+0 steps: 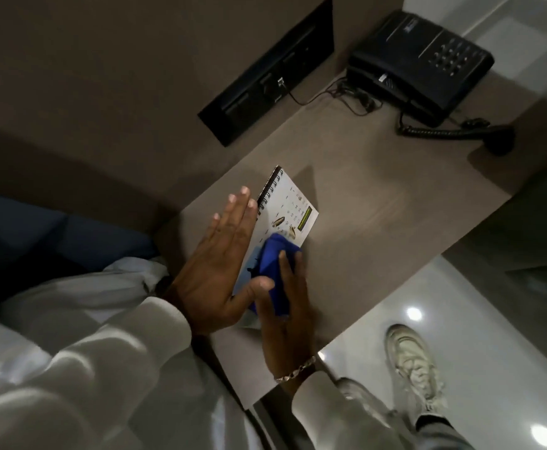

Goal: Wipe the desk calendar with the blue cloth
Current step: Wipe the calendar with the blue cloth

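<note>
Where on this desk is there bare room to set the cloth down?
Bare desk lies between the desk calendar and the telephone, and to the calendar's right toward the desk edge. It is crowded around the phone's cords and under both hands.

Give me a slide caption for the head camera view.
Right hand wipes the desk calendar with a blue cloth while the left hand steadies it.

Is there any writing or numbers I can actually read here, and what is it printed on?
None can be read.
Calendar: a grid of date marks and a green label with yellow lettering, all too blurred to read.
Phone: a small pale logo and keypad buttons, too small to read.
Black wall panel: a small pale mark, unreadable.
Blue cloth: no text shows.
</note>
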Demonstrator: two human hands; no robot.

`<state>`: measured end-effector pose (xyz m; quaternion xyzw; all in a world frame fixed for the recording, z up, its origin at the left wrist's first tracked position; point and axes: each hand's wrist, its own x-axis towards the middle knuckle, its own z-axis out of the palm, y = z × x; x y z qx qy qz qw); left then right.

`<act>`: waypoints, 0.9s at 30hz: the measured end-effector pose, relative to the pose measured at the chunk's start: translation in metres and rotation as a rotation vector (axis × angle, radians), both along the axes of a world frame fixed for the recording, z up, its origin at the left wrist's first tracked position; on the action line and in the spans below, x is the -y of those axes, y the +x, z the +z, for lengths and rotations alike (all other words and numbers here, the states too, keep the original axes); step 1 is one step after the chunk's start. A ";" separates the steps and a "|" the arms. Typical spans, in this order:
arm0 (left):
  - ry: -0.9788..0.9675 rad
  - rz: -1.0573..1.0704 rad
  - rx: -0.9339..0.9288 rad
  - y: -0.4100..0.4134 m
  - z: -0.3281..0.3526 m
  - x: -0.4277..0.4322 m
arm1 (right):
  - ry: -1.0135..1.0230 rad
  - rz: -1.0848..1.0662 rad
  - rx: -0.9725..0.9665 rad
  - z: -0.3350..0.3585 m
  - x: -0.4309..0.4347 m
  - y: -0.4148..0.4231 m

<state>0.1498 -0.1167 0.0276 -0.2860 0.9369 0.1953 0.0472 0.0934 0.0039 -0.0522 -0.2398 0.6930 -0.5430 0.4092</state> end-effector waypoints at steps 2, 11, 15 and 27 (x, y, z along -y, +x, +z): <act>0.028 0.006 0.005 0.000 -0.001 0.000 | -0.033 -0.022 -0.010 -0.003 0.005 0.012; 0.057 -0.021 -0.012 0.000 -0.003 0.001 | -0.191 -0.060 -0.261 -0.025 0.049 -0.023; 0.032 -0.024 -0.019 0.001 -0.001 0.000 | -0.138 -0.047 -0.205 -0.035 0.032 -0.011; -0.038 -0.033 0.015 0.001 -0.004 0.001 | -0.117 -0.137 -0.163 -0.033 0.062 -0.039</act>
